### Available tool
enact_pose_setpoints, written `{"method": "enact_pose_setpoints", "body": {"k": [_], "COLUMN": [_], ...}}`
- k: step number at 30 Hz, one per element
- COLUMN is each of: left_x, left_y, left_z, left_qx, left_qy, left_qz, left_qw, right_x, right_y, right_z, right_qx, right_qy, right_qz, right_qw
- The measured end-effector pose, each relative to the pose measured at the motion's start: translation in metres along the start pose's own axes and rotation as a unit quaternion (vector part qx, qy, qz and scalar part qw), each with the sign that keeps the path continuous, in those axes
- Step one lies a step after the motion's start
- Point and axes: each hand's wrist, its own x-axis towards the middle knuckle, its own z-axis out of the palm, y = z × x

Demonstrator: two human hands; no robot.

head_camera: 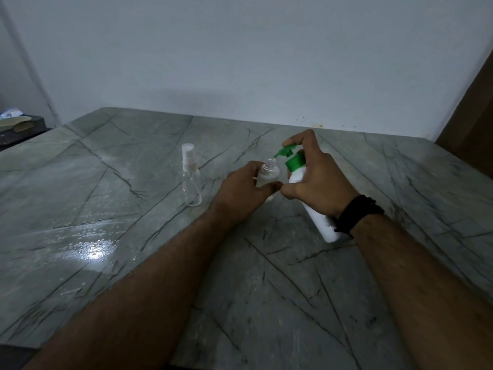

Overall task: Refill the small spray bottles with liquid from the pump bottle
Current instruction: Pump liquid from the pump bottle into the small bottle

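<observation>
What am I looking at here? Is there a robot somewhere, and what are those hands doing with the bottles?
No robot here: these are a person's two bare hands, filmed by one wide-angle camera worn on the head, looking forward and down. The surface is a grey-green stone table set against a pale wall. The left hand holds a small clear bottle with its top off, so its threaded neck is open. The right hand grips a white pump bottle, tilted, with a finger on its green pump head, whose spout points at the open neck. Further left, apart from the hands, stands another small spray bottle with its white sprayer on. A dark band circles the right wrist.
</observation>
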Motion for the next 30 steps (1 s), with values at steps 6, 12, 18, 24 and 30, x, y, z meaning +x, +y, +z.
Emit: {"method": "enact_pose_setpoints", "body": {"k": [6,12,18,24,30], "left_x": [0.0001,0.0017,0.0007,0.0011,0.0011], "left_y": [-0.0017,-0.0017,-0.0010,-0.0010,-0.0007], "left_z": [0.0011,0.0017,0.0016,0.0009,0.0015], "left_qx": [-0.006,0.004,-0.002,0.004,0.004], "left_qy": [0.002,-0.001,0.000,-0.002,-0.001], "left_qz": [0.002,0.000,-0.001,-0.005,-0.008], "left_qw": [1.000,1.000,1.000,1.000,1.000], "right_x": [-0.0011,0.0006,-0.0003,0.0004,0.0000], "right_y": [-0.0009,0.0000,-0.0010,-0.0005,-0.0008], "right_z": [0.0006,0.0012,0.0008,0.0006,0.0013], "right_qx": [-0.001,-0.002,-0.004,0.000,0.002], "right_qy": [0.003,-0.008,-0.005,-0.011,-0.009], "right_qz": [-0.008,-0.004,-0.010,-0.002,-0.011], "right_qw": [1.000,1.000,1.000,1.000,1.000]}}
